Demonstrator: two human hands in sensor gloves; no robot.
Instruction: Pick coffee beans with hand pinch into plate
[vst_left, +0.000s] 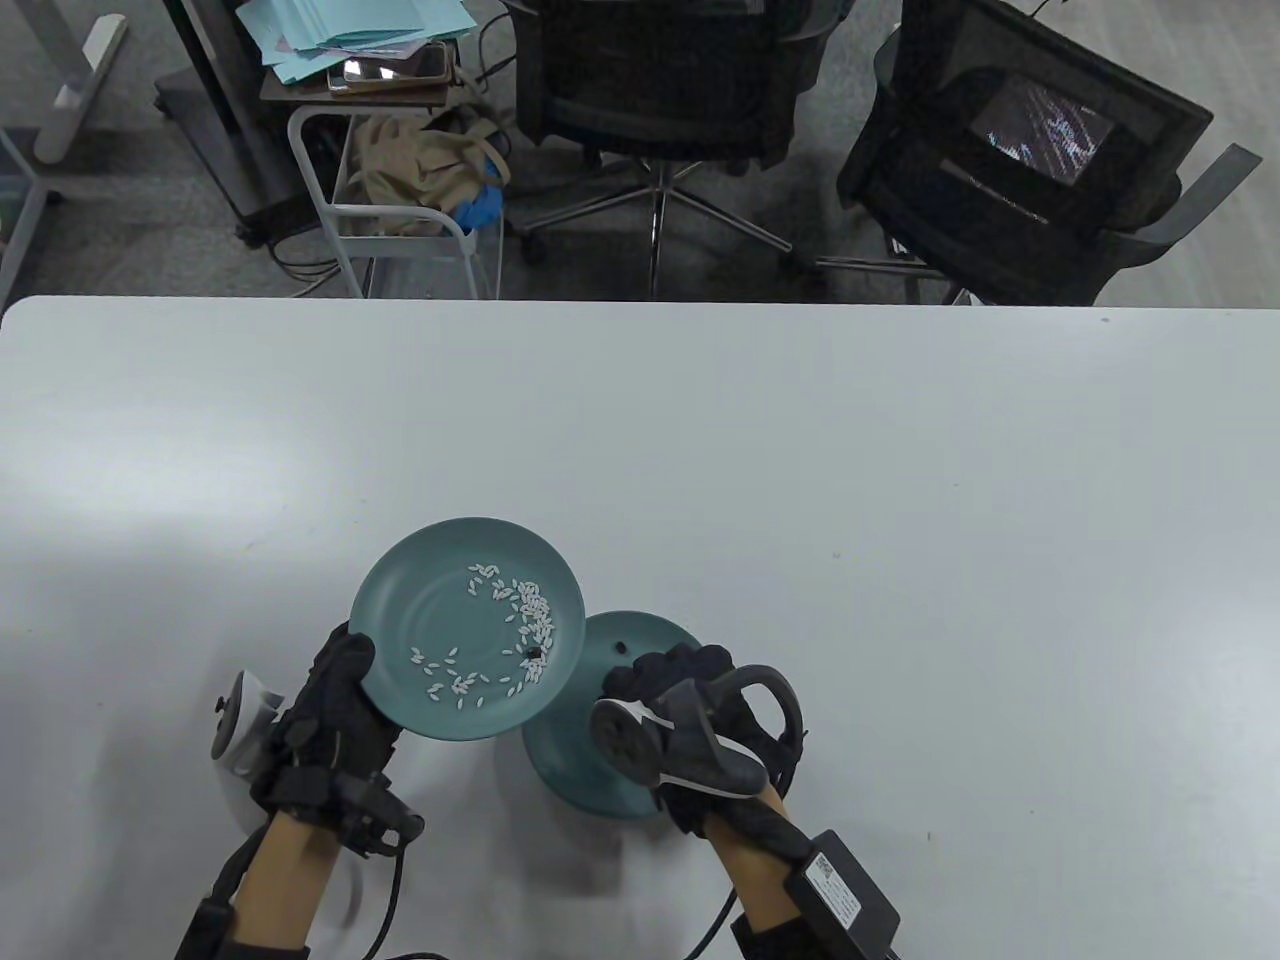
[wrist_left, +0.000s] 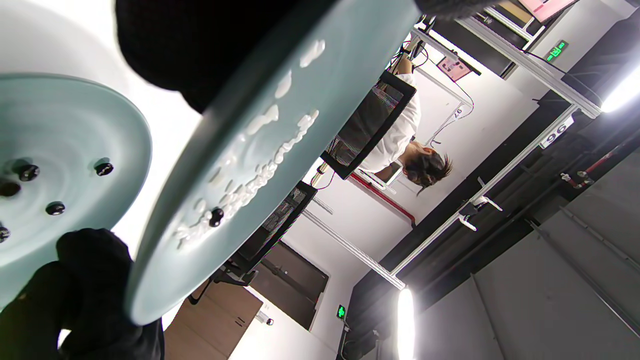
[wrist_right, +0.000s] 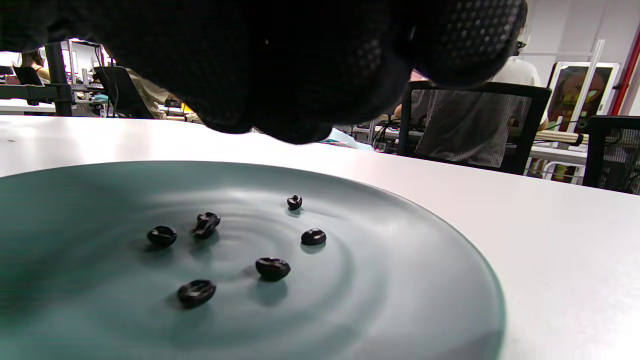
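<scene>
One dark bean (vst_left: 534, 653) is left among the pale rice grains (vst_left: 520, 610) on the raised plate (vst_left: 420, 600), lying toward the side farthest from the left hand (vst_left: 335, 715) that holds this plate up off the table (vst_left: 900, 480). That hand's fingers are curled round the near rim, thumb side on top as far as the table view shows, and the plate tilts so the grains have gathered in an arc on its low side. Six beans (wrist_right: 272, 267) already lie scattered, apart from one another, on the lower plate (wrist_right: 425, 260), which sits flat on the table just under the right hand (vst_left: 690, 720). That hand hovers above the lower plate's near half; the right wrist view shows only the dark underside of the glove, so I cannot tell whether its fingers are spread or closed, or whether they carry anything. The bean looks small, hard, light and smooth, likely to roll or skid on the glazed plate if nudged, and the rice around it will come along if the pinch is broad. I would take it with thumb and forefinger tips across its short sides, coming straight down, while the plate is held level so nothing slides off the rim.
</scene>
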